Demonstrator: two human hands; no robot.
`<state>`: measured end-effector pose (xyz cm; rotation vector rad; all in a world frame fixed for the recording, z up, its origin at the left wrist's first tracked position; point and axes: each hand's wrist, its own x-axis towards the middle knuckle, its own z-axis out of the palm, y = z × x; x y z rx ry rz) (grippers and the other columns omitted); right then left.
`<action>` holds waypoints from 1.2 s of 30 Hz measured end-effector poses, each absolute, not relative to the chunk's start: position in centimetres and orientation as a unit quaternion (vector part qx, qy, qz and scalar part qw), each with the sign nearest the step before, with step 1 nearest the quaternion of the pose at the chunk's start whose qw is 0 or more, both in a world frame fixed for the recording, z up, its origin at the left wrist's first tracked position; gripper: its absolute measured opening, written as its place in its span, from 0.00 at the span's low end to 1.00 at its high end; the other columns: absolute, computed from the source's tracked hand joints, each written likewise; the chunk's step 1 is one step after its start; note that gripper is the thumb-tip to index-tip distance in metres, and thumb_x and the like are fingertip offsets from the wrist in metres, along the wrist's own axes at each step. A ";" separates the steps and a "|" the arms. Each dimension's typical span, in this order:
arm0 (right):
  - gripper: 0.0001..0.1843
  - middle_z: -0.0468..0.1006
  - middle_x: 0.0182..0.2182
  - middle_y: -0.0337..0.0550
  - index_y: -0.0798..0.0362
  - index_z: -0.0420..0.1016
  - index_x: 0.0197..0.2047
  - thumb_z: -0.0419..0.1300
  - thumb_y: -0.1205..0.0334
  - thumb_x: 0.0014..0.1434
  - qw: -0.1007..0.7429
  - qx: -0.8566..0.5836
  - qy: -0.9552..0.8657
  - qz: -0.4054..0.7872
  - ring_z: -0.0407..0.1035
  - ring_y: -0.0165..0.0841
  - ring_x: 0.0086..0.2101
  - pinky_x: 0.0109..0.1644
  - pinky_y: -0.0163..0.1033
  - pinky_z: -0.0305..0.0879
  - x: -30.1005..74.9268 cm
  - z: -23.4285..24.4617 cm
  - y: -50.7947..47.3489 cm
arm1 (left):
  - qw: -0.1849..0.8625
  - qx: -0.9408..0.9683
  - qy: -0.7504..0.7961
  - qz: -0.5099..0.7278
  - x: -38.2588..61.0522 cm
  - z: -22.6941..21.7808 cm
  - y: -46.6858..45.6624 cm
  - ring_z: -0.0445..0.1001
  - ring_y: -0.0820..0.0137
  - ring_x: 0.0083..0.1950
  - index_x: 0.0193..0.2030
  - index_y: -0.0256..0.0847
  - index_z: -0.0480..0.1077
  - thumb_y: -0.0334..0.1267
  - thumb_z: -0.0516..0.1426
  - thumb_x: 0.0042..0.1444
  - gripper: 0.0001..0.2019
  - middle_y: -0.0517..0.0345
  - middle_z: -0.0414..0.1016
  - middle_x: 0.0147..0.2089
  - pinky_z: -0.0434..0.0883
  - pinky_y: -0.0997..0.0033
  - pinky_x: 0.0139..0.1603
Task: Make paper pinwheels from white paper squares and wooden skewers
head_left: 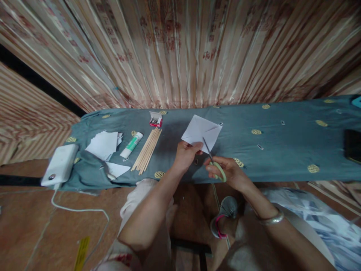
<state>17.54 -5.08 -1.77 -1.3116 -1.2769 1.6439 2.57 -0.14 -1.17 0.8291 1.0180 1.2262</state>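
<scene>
A square of white paper (199,128) with crease or cut lines is held above the cloth. My left hand (187,152) pinches its lower left edge, thumb on top. In my right hand (225,169) are scissors (218,171) with light green handles, fingers closed round the loops. The scissor blades lie at the paper's lower right part, pointing toward its middle. Whether the blades are apart is too small to tell. To the left lie a bundle of thin wooden sticks (147,150) and a white and green glue stick (131,145).
A small red box (156,119) of shiny metal bits stands open behind the sticks. Stacked white paper (103,145), a folded paper piece (117,169) and a white corded device (60,163) are at the left. A dark object (352,146) lies far right. Pleated curtain (180,56) hangs behind.
</scene>
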 end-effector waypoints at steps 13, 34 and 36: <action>0.21 0.71 0.17 0.36 0.54 0.75 0.29 0.71 0.46 0.42 0.339 -0.503 -0.489 0.627 0.62 0.26 0.20 0.24 0.33 0.58 17.6 -1.9 -5.0 | 0.623 0.357 0.442 0.538 2.5 -1.1 -0.2 0.67 0.76 0.23 0.24 0.37 0.72 0.37 0.64 0.37 0.08 0.62 0.72 0.24 0.68 0.74 0.27; 0.21 0.69 0.18 0.34 0.55 0.75 0.27 0.71 0.46 0.40 0.339 -0.503 -0.487 0.629 0.62 0.24 0.20 0.23 0.31 0.58 17.4 -1.9 -5.0 | 0.628 0.347 0.440 0.540 2.5 -1.0 -0.2 0.69 0.75 0.25 0.27 0.36 0.72 0.37 0.64 0.37 0.10 0.61 0.74 0.26 0.68 0.75 0.27; 0.21 0.70 0.18 0.34 0.55 0.75 0.27 0.71 0.45 0.40 0.336 -0.505 -0.487 0.628 0.62 0.24 0.20 0.23 0.31 0.59 17.4 -1.9 -5.0 | 0.628 0.347 0.440 0.539 2.5 -1.0 -0.2 0.69 0.75 0.25 0.27 0.36 0.72 0.37 0.64 0.37 0.09 0.61 0.74 0.26 0.68 0.75 0.27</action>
